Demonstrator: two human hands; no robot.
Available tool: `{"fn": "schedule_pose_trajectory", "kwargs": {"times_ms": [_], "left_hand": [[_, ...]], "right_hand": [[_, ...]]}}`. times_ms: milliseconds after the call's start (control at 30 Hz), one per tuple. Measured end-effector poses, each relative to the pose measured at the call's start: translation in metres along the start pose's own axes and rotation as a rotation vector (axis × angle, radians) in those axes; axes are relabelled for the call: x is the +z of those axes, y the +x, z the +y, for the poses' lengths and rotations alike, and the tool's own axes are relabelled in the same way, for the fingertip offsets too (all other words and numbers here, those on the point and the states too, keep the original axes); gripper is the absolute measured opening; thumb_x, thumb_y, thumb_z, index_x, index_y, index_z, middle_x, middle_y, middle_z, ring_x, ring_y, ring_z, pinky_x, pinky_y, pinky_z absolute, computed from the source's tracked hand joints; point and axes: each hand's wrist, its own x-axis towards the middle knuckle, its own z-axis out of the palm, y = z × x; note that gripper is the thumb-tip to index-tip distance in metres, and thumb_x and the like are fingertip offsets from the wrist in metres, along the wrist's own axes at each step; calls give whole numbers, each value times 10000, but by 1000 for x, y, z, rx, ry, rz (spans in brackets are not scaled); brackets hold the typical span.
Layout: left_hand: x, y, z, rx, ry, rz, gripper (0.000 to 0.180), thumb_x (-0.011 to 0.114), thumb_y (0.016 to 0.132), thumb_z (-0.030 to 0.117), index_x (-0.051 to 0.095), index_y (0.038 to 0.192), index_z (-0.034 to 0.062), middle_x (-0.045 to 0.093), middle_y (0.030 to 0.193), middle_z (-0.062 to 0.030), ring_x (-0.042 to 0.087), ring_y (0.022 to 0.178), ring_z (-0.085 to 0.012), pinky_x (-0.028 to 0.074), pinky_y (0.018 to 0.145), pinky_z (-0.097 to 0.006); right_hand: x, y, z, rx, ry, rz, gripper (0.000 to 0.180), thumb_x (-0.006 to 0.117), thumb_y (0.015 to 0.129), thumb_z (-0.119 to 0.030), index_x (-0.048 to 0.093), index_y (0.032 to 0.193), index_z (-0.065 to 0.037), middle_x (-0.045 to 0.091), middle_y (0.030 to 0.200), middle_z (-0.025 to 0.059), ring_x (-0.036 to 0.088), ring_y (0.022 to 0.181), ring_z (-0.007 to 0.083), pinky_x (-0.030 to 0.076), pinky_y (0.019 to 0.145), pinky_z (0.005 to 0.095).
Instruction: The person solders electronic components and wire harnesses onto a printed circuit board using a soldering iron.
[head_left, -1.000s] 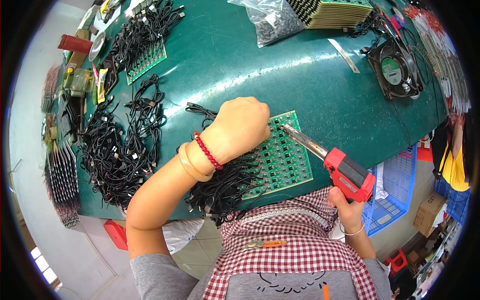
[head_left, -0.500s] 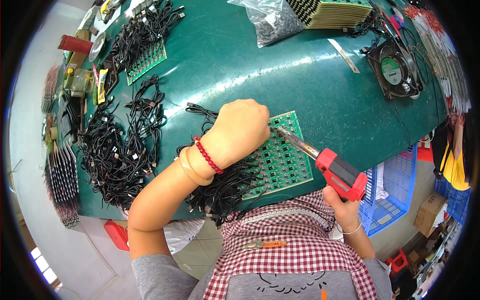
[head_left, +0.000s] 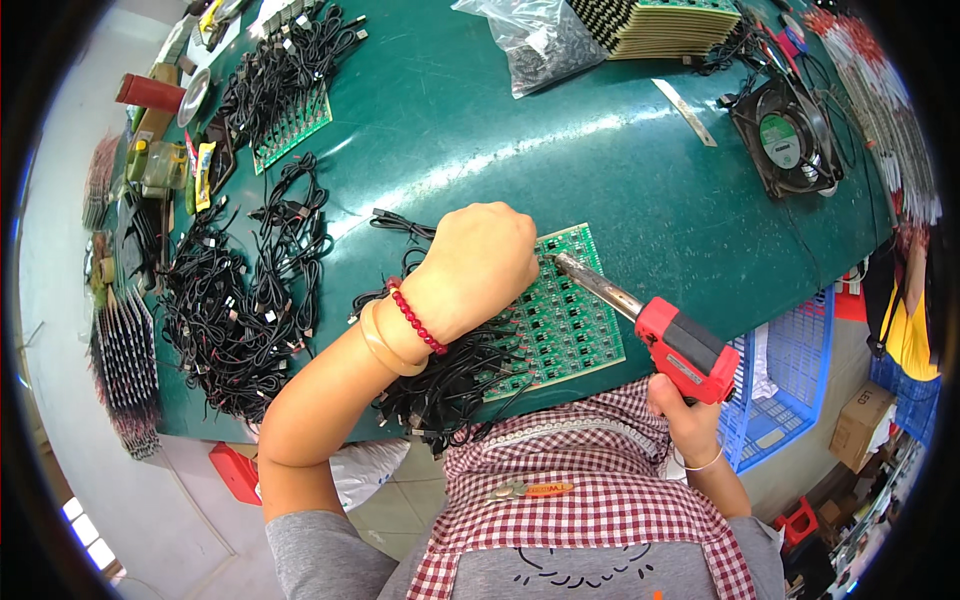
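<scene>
**Surfaces and materials at the soldering spot**

The green printed circuit board (head_left: 560,310) looks matt, dotted with small dark parts and bright metal points. The red plastic pistol-shaped soldering iron (head_left: 660,325) has a smooth, slightly glossy body and a dull grey metal barrel. The dark green desk (head_left: 560,160) is smooth with a soft sheen that throws back streaks of light. The bundle of thin black cables (head_left: 450,380) looks like matt rubbery plastic. The red-and-white checked apron (head_left: 590,490) is woven cloth.
</scene>
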Motion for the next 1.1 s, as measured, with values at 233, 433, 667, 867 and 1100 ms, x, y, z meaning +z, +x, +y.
{"fn": "schedule_pose_trajectory", "kwargs": {"times_ms": [233,433,667,867,1100], "left_hand": [[-2,-5,0,-11,6,4,193,592,744,160,617,648,-5,617,680,-197,623,683,-377,507,642,-467],[-2,-4,1,-6,8,2,195,589,745,162,616,649,-6,619,686,-196,622,681,-379,508,637,-469],[-1,-3,0,-10,6,18,191,586,742,155,617,648,-9,620,686,-199,622,678,-381,509,642,-470],[0,0,3,2,9,36,191,575,740,147,617,642,-11,617,681,-205,621,679,-384,510,644,-469],[-2,-6,2,-1,-40,29,188,579,741,158,610,644,0,600,655,-201,598,650,-385,487,637,-469]], "right_hand": [[4,3,-7,20,-69,-52,325,726,817,-121,630,1100,5,656,1037,79,619,904,164,495,793,301],[-1,0,8,-229,-107,42,98,593,884,-43,549,931,31,546,646,55,508,522,120,439,498,273],[-6,-3,7,-72,30,59,332,707,825,-88,612,1131,-1,629,1036,63,594,891,151,477,785,292],[-4,-4,-14,-150,174,125,296,573,914,-154,484,1120,39,489,614,46,461,483,119,415,470,277],[-62,21,-56,-677,384,534,306,461,989,-261,455,1178,-20,419,635,15,394,513,90,364,476,245]]}}
